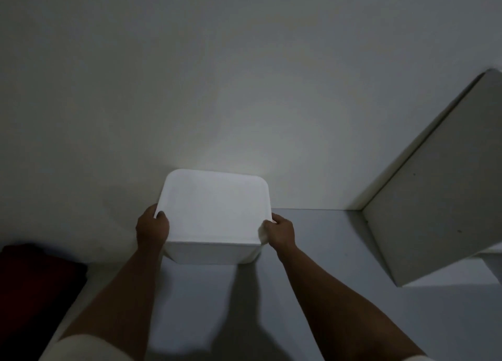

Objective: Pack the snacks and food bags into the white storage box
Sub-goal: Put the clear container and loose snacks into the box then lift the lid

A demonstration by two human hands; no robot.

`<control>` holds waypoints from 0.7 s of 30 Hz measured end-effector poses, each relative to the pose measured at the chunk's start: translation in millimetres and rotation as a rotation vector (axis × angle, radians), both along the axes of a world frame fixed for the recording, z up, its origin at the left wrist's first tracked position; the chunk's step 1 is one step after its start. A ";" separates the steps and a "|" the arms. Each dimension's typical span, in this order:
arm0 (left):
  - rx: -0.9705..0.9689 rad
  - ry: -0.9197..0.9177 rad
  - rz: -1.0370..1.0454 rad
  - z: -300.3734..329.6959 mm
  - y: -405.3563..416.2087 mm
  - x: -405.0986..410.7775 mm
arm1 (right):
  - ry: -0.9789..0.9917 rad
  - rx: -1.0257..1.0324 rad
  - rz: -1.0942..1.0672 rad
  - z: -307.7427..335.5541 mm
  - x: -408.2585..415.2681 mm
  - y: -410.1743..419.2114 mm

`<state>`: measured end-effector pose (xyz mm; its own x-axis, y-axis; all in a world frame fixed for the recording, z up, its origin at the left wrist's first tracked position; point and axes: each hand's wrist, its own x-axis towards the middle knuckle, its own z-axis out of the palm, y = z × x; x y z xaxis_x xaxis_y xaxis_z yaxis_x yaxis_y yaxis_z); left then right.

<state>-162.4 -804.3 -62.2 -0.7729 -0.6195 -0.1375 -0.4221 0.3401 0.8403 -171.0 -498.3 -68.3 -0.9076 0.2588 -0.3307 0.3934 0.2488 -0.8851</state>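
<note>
1. The white storage box (212, 214) sits on the pale bench (339, 292), close against the wall (217, 75), its lid on.
2. The left hand (152, 229) clasps the lid's left edge, thumb on top; the right hand (281, 231) pinches the right corner.
3. It looks like stiff, smooth plastic, probably light, and likely slippery on flat faces.
4. Best purchase is under the lid's overhanging rim at opposite sides.
5. No snacks or bags are visible.
</note>
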 end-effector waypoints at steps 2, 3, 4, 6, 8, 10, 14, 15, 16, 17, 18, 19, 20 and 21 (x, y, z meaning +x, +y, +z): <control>-0.036 -0.005 -0.013 -6.7 -1.3 0.7 | 0.011 0.005 0.006 -3.8 3.9 0.3; -0.054 -0.008 -0.017 -8.9 -1.9 1.2 | 0.022 0.011 0.012 -4.1 5.8 0.2; -0.066 -0.009 -0.015 -10.0 -2.3 1.4 | 0.034 0.019 0.019 -5.5 6.3 -0.4; -0.073 -0.006 0.001 -9.8 -2.5 1.2 | 0.055 0.034 0.019 -7.5 6.6 -1.5; -0.084 -0.006 0.008 -9.1 -2.0 0.7 | 0.060 0.036 0.005 -9.2 5.9 -2.2; -0.116 -0.017 -0.007 -10.4 -1.7 2.2 | 0.060 0.026 -0.010 -13.8 5.0 -1.4; -0.180 -0.028 -0.059 -17.5 -2.7 5.3 | 0.042 -0.004 -0.039 -20.8 4.7 2.1; -0.190 -0.034 -0.071 -19.1 -3.9 4.3 | 0.031 -0.001 -0.039 -18.7 2.4 2.1; -0.205 -0.043 -0.090 -20.0 -5.3 2.5 | 0.025 0.019 -0.022 -16.9 -2.0 1.5; -0.225 -0.061 -0.119 -20.1 -6.8 0.7 | 0.014 0.061 0.020 -13.3 -7.9 0.6; -0.253 -0.083 -0.150 -19.7 -8.7 -1.2 | 0.010 0.112 0.076 -11.0 -15.7 -0.7; -0.285 -0.100 -0.185 -20.3 -11.1 -3.5 | 0.006 0.163 0.135 -7.6 -23.5 -2.2; -0.309 -0.113 -0.217 -20.1 -13.1 -5.3 | 0.005 0.211 0.187 -6.8 -31.1 -2.9; -0.327 -0.118 -0.243 -20.1 -14.7 -6.8 | -0.003 0.249 0.225 -3.6 -36.9 -4.6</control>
<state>-169.2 -819.0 -82.2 -0.8924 -0.4471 -0.0606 -0.3840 0.6822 0.6222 -207.9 -502.9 -72.0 -0.9503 0.1246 -0.2853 0.3063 0.5380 -0.7853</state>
